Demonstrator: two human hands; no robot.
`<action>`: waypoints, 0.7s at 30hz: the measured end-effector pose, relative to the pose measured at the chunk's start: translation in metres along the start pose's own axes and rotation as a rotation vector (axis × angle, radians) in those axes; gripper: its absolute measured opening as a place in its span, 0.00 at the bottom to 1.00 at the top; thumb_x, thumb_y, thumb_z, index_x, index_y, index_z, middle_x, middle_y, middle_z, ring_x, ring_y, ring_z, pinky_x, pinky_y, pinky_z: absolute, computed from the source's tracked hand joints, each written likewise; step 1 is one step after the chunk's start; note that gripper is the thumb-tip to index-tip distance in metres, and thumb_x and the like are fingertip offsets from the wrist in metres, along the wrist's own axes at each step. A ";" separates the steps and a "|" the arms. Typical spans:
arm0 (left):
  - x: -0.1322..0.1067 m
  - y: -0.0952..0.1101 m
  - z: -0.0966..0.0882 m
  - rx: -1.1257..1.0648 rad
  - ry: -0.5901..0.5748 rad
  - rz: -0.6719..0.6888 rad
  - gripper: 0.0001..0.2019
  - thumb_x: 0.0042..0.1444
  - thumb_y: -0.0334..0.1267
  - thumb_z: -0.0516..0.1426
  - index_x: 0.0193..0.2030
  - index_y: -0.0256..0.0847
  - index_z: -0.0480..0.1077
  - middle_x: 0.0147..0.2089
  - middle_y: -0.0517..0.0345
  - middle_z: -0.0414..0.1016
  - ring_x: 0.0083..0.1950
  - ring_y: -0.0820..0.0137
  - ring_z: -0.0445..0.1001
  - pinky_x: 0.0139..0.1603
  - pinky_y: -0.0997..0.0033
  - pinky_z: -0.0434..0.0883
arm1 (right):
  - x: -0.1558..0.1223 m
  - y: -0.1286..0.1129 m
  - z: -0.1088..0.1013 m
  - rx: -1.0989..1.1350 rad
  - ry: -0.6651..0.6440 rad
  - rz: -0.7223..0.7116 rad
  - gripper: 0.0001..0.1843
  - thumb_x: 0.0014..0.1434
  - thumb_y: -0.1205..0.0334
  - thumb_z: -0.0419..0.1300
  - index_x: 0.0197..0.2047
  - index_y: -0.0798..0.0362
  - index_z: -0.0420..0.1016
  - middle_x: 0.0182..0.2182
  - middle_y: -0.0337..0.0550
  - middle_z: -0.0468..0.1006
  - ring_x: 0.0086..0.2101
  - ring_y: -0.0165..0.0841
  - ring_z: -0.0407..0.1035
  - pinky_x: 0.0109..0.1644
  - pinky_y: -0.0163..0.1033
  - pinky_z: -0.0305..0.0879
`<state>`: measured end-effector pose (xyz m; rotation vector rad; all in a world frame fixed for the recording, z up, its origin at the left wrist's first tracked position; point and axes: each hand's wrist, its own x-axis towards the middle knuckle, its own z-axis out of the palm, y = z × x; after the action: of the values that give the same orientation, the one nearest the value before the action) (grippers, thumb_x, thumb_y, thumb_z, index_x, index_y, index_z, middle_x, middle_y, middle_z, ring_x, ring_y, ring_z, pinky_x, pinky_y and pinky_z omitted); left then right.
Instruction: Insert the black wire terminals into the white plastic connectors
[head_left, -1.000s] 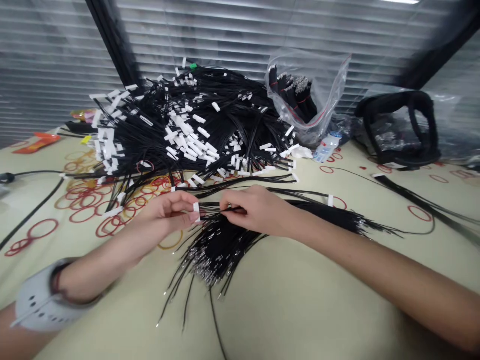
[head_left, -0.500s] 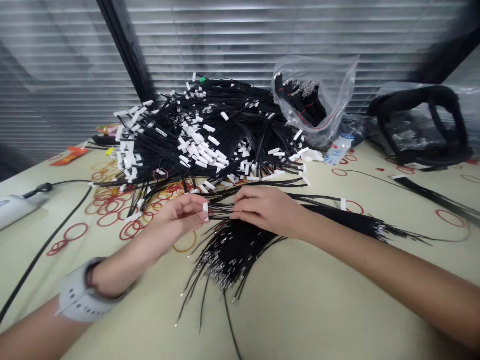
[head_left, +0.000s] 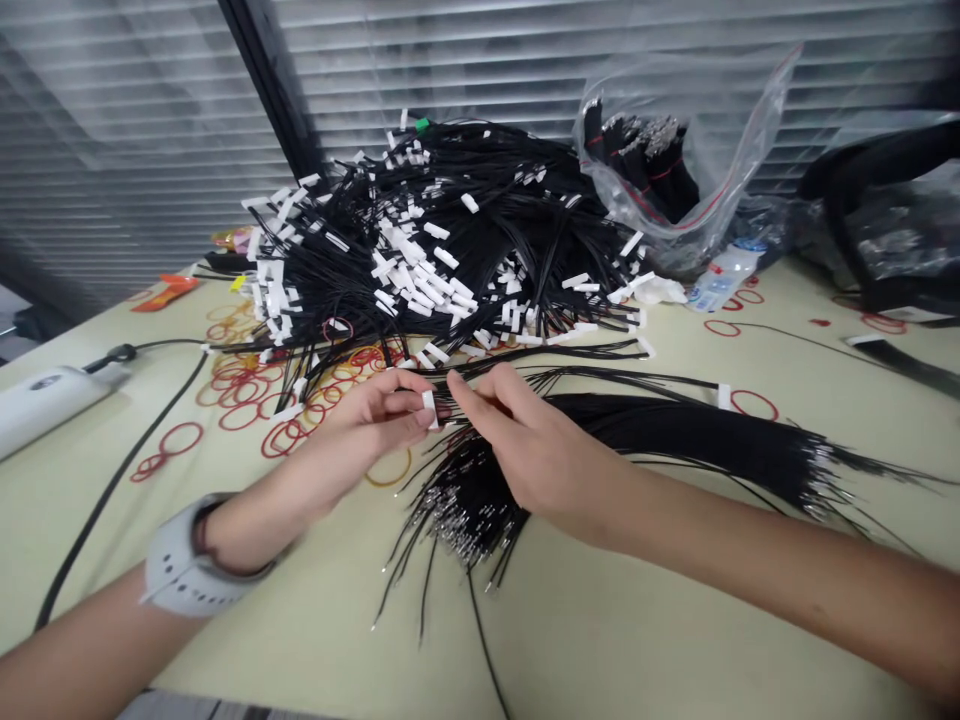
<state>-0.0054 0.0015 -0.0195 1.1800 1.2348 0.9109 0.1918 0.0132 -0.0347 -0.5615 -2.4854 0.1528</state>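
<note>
Pinched between the thumb and fingers of my left hand [head_left: 390, 415] is a small white connector [head_left: 430, 409], with thin black wires running from it to the right. Just right of it, my right hand [head_left: 517, 435] is closed at the wires, thumb and index finger meeting near the connector; which wire it grips is partly hidden. Below and behind my right hand lies a thick bundle of black wires [head_left: 697, 440] with bare metal terminals at both ends. Another white connector [head_left: 724, 396] with wires rests above the bundle's right part.
A big heap of black wires [head_left: 517, 230] with white connectors fills the back. Red and yellow rubber bands [head_left: 240, 385] are scattered at left, beside a white power strip [head_left: 56, 400]. A clear zip bag [head_left: 720, 170] of wire bundles stands back right, near a small plastic packet [head_left: 726, 272].
My right hand has turned and its thumb and index finger have come up close to the connector. My left hand still holds the connector. The camera view has shifted a little.
</note>
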 end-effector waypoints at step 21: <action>-0.003 0.003 0.004 -0.013 -0.098 0.064 0.07 0.52 0.27 0.60 0.37 0.38 0.67 0.30 0.64 0.75 0.31 0.82 0.71 0.33 0.87 0.65 | -0.002 -0.005 -0.003 -0.188 0.281 0.174 0.08 0.59 0.72 0.53 0.41 0.56 0.70 0.30 0.39 0.75 0.30 0.30 0.71 0.33 0.33 0.65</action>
<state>-0.0013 -0.0012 -0.0162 1.2453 1.1171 0.8960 0.1932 0.0076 -0.0326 -0.8196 -2.1895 -0.0895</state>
